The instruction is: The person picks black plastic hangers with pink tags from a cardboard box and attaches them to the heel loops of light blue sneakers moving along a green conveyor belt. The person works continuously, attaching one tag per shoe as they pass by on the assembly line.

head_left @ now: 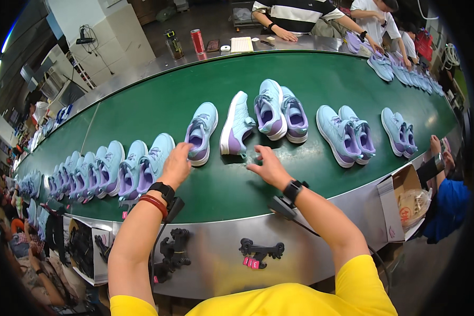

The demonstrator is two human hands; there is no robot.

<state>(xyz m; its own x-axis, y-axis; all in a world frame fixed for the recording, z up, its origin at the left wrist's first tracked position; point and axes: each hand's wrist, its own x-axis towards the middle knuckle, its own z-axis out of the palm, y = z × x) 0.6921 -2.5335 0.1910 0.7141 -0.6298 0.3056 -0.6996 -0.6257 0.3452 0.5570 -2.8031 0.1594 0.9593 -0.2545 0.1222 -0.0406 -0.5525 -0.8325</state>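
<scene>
**Boxes, a can and small tags**

An open brown cardboard box [405, 181] sits at the right, under the belt's edge, with a clear bag [413, 203] inside. A red can [197, 40] stands far back. Pink tags [250, 262] hang below.

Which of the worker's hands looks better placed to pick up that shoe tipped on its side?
Probably the right hand: its fingertips lie just below the tipped shoe, by its heel. The left hand is already resting against the neighbouring upright shoe, farther off.
</scene>
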